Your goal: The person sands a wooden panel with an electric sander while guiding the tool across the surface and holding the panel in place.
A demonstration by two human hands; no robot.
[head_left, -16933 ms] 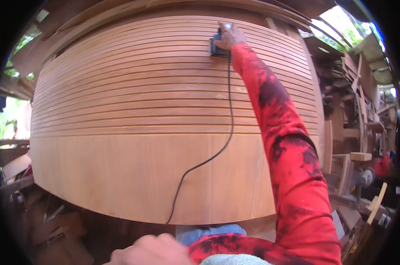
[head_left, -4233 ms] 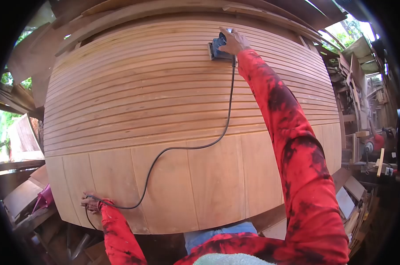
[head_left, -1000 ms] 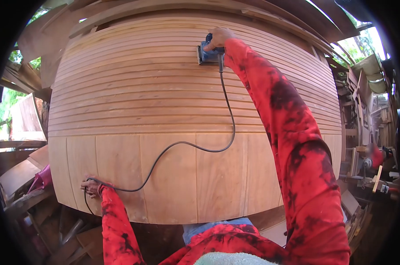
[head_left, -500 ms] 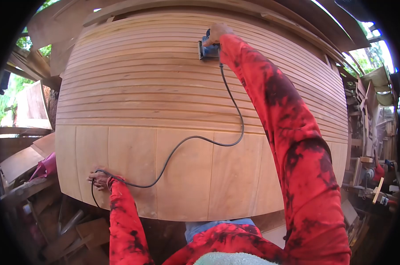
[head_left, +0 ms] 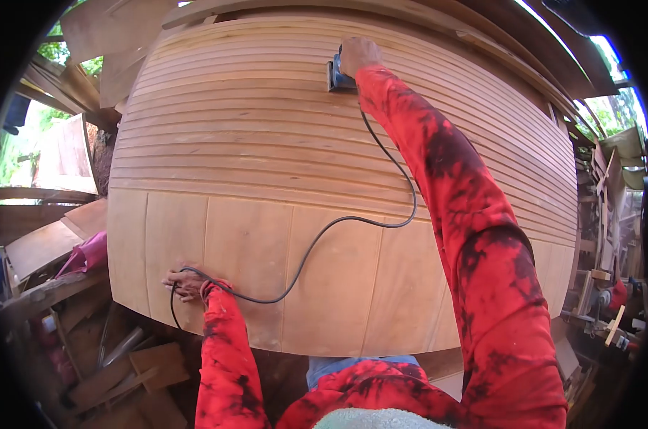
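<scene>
A large wooden panel [head_left: 259,247] lies in front of me, with close horizontal grooves over its far part and wide flat boards on the near part. At the far side, my right hand [head_left: 360,56] is closed around a blue electric sander [head_left: 343,80], whose flat pad rests on the grooved wood. From the sander a dark power cord [head_left: 324,230] snakes back over the panel to my left hand [head_left: 187,283]. That hand sits low at the near left corner, fingers curled with the cord looped through them. Part of the sander is hidden behind my right hand and sleeve.
Wood offcuts [head_left: 116,382] and a pink cloth or bag [head_left: 86,254] lie to the left, below panel level. Long boards [head_left: 474,46] lean beyond the far edge. On the right stand stacked timber and a red tool [head_left: 616,294].
The view has shifted, so the panel and my left hand appear farther right. The sander sits slightly more to the right in view, still on the grooves. Both holds are unchanged.
</scene>
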